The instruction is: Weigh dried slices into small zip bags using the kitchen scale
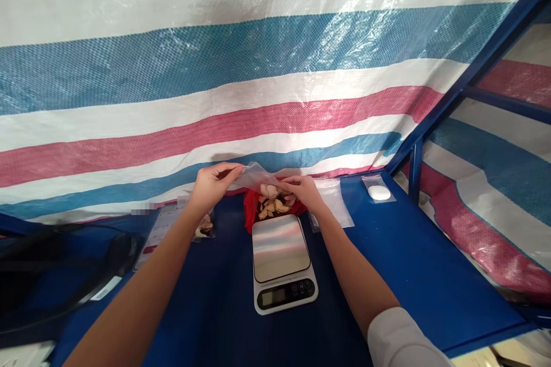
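A clear plastic bag point(255, 175) is stretched between my two hands above a red bag. My left hand point(216, 182) pinches its left side between thumb and fingers. At the other side, my right hand point(302, 189) grips the plastic close to its edge. Below them the open red bag point(249, 211) holds pale, dried-looking slices point(273, 206) and darker pieces. Just in front of it stands a kitchen scale point(282, 249) with a bare metal plate. I cannot read its display.
Flat clear bags point(333, 203) lie right of the red bag. Farther right, a white rounded object point(379, 192) rests on a small clear bag. A filled clear bag point(205, 226) and a printed sheet point(161, 226) are at left. Striped sheeting point(241, 69) rises behind the blue table point(387, 252).
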Action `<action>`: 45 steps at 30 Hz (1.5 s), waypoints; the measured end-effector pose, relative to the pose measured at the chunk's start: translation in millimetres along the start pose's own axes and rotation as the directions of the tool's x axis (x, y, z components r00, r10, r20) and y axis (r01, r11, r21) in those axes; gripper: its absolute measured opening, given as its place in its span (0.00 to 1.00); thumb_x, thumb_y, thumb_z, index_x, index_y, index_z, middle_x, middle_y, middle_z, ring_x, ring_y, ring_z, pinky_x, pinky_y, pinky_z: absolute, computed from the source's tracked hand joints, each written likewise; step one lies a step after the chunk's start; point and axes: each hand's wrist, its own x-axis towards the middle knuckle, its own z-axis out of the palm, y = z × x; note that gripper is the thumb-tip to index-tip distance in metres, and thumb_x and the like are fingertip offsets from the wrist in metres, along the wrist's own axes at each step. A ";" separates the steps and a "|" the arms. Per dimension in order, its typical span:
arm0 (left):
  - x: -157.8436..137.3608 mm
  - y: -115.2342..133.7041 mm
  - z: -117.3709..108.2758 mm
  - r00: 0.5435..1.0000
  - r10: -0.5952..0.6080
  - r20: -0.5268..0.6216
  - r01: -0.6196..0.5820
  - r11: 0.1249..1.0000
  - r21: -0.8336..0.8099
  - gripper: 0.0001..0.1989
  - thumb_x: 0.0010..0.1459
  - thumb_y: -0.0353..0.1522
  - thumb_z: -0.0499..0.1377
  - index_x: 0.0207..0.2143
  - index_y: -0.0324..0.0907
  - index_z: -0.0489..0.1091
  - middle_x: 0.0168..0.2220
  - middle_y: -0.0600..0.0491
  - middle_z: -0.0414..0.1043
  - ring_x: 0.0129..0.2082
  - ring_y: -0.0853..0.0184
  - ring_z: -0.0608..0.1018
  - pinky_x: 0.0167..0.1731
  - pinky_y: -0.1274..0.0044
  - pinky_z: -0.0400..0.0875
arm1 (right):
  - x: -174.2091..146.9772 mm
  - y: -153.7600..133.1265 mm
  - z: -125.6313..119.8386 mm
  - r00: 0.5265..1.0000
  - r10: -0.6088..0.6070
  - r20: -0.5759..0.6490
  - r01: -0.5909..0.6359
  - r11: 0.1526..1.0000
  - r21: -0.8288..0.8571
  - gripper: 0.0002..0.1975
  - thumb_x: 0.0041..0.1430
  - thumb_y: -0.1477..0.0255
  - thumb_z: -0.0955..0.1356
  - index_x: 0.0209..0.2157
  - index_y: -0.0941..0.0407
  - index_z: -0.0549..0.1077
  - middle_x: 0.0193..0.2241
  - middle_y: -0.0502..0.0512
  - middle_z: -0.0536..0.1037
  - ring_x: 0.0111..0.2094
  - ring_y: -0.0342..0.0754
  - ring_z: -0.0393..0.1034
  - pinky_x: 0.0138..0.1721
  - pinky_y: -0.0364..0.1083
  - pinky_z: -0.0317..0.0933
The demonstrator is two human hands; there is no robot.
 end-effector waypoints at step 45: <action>2.7 -12.8 -12.9 1.000 0.025 -0.002 -0.025 0.999 0.022 0.22 0.51 0.51 0.66 0.37 0.43 0.82 0.36 0.49 0.83 0.38 0.57 0.82 0.44 0.69 0.77 | 0.5 4.2 3.3 0.998 0.058 0.028 -0.060 0.994 0.090 0.18 0.45 0.60 0.78 0.36 0.56 0.82 0.31 0.55 0.84 0.36 0.51 0.80 0.32 0.44 0.74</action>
